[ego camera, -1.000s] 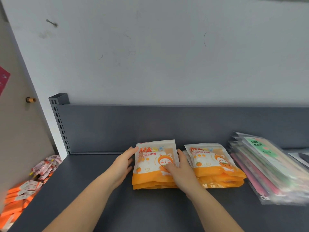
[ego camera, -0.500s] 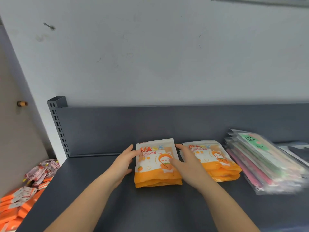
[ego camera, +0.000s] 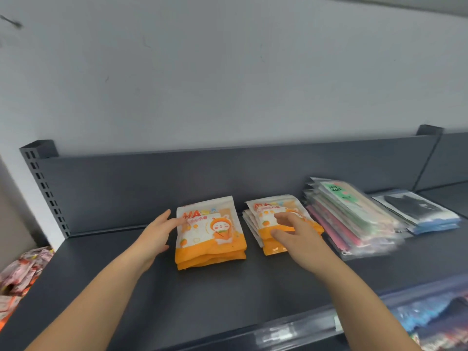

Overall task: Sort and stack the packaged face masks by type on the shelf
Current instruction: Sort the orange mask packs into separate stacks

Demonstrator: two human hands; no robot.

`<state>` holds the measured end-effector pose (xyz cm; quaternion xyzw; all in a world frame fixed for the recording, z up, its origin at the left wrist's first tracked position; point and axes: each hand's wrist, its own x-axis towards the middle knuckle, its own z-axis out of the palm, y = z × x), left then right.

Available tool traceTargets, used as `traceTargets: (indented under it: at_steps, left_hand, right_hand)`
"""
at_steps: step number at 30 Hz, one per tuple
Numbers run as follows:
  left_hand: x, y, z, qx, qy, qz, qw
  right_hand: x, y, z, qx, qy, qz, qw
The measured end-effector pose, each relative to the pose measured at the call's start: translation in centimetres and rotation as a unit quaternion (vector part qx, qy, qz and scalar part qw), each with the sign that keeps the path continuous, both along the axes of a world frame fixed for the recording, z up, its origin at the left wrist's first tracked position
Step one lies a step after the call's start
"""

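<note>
Orange-and-white mask packets sit in two piles on the dark grey shelf (ego camera: 202, 295), a narrow gap between them, both near the back panel (ego camera: 152, 188). The left orange pile (ego camera: 210, 241) lies squared up with its edges in line. The right orange pile (ego camera: 272, 245) is fanned, its corners stepping out to the left. That looks like the reason for where the hands are: one pile being steadied, the other about to be evened out or merged with it, since both are plainly the same type.

The left hand (ego camera: 157, 231) lies flat and relaxed, its straight fingers (ego camera: 174, 221) touching the left edge of the tidy pile, gripping nothing. The right hand (ego camera: 296, 236) reaches in over the fanned pile, palm down, thumb and forefinger spread apart, loosely open. Whether its fingertips rest on the top packet or hover just above, I cannot tell.

Just right of that, a leaning stack of clear-sleeved masks (ego camera: 354, 219) slumps sideways, and beyond it lies a low pile of black and blue packs (ego camera: 420, 211), kept apart by kind.
</note>
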<state>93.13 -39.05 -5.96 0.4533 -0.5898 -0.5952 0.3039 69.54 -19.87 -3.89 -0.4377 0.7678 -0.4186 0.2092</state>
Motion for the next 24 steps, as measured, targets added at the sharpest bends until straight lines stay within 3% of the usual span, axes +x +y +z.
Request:
traceTargets:
  at_steps: [11, 17, 24]
  left_hand:
    - [-2.3, 6.5, -0.1, -0.044, -0.020, 0.052, 0.997]
    - [-2.7, 8.8, -1.6, -0.121, -0.220, 0.114, 0.961]
    - [-3.4, 11.2, -0.4, -0.169, -0.374, 0.095, 0.907]
  right_hand:
    - [-7.3, 6.7, 0.4, -0.006, 0.011, 0.061, 0.998]
    - [-12.7, 11.3, 0.4, 0.025, 0.020, 0.086, 0.996]
    - [-14.4, 12.3, 0.2, 0.020, 0.003, 0.115, 0.993]
